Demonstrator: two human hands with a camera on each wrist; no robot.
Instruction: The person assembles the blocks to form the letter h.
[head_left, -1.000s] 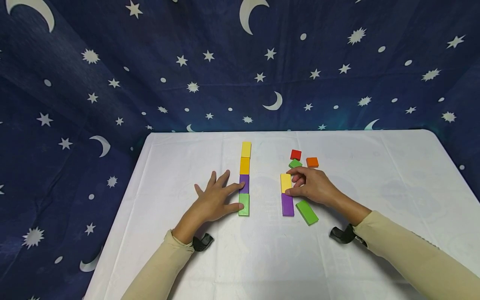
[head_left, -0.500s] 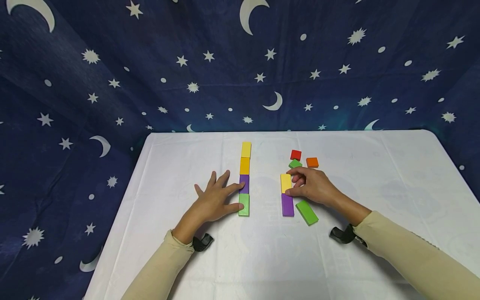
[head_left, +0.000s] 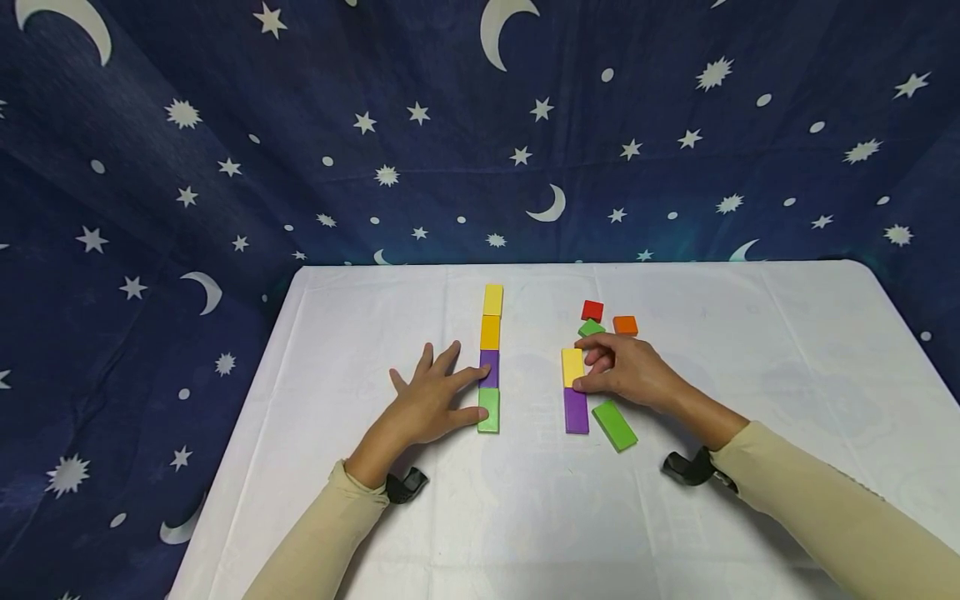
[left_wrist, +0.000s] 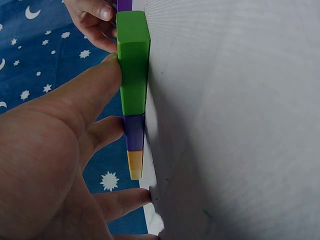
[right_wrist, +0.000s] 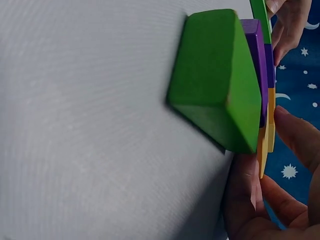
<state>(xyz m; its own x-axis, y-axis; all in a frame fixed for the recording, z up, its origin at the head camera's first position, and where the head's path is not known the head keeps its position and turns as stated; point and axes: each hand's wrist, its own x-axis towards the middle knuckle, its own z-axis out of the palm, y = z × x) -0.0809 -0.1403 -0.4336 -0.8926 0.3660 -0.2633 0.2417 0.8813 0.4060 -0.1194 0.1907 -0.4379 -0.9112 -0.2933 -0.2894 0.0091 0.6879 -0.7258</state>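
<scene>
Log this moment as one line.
left hand: touching four-block row | right hand: holding yellow block against purple block | nearby: large green block

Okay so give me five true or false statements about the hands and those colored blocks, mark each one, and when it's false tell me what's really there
1. The left hand touches the left row. True.
2. The right hand holds a red block. False: it pinches the yellow block at the far end of the right row.
3. The left row is made of four blocks. True.
4. The two rows touch each other. False: the white tabletop shows between them.
5. A large green block lies slanted beside the right row. True.
</scene>
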